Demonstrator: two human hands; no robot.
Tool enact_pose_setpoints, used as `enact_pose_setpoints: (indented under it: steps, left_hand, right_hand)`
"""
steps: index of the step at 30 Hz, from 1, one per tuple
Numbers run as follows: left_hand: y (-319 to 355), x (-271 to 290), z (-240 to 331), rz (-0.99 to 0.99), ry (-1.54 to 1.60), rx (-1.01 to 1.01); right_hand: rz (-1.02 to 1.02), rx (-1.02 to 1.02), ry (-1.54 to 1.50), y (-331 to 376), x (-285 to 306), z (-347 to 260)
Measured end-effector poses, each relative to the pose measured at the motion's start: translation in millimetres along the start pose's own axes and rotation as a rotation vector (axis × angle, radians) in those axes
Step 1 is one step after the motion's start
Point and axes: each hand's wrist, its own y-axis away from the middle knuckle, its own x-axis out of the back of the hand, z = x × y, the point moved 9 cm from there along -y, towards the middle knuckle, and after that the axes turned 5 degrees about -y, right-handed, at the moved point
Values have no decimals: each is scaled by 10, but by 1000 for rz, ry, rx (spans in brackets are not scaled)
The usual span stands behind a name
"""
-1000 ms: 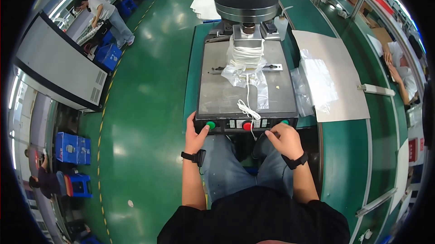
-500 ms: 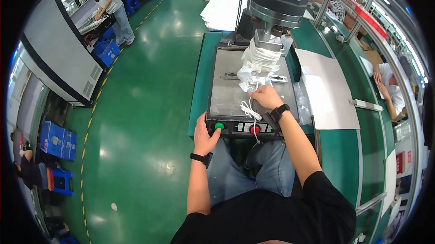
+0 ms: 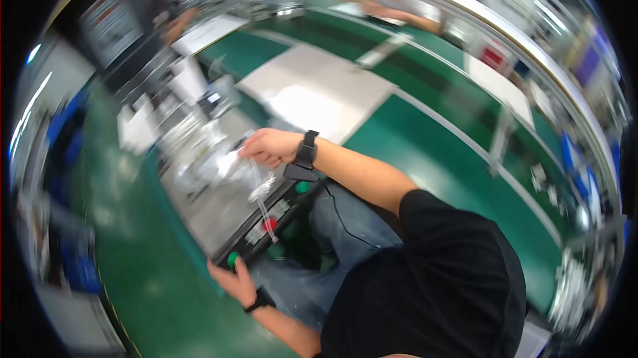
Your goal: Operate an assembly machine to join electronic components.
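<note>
Compared with half a second ago, the view has swung toward the person's right and tilted, so the control panel (image 3: 252,239) now runs slantwise, and much of what lies beyond it is smeared. The right green button (image 3: 303,187), covered by the right forearm half a second ago, is now uncovered at the panel's right end. A second ago the right hand (image 3: 274,145) was near that button; now, much as half a second ago, it is beyond the panel, above the metal plate (image 3: 189,204). Its fingers are curled in at the clear bag (image 3: 229,164); blur hides whether they grip it, so I cannot tell. The left hand (image 3: 235,282) has stayed at the panel's left end, thumb spread from the other fingers, close to the left green button (image 3: 233,259) and holding nothing.

The white cable (image 3: 193,135) is bundled in coils on the far side of the plate from the panel, its outline too blurred to count turns. The clear bag lies crumpled at the bundle's near side, shiny and bright in places. A small white cable loop (image 3: 263,187) sits at the panel's back edge, with a thin strand crossing the panel just beside the red button (image 3: 269,224).
</note>
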Motion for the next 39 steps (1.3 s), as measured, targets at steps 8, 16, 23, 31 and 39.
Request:
enact_pose_setpoints:
  steps: [8,16,23,31,39]
  left_hand:
    - [-15,30,284,60,-264,-113]
    - [-5,-128,17,-111,19,30]
    - [-35,-63,-41,-54,48,92]
    - [-350,246,350,-210,-52,67]
    - [-1013,-242,857,-591,-618,-63]
  right_hand:
    - [1070,343,628,4734,1083,-1051]
    - [1989,-956,1169,7801,2097,36]
    - [1623,406,1361,4999,2474,-793]
    - [501,880,1131,1240,753,-846]
    - [209,771,1447,587,344,39]
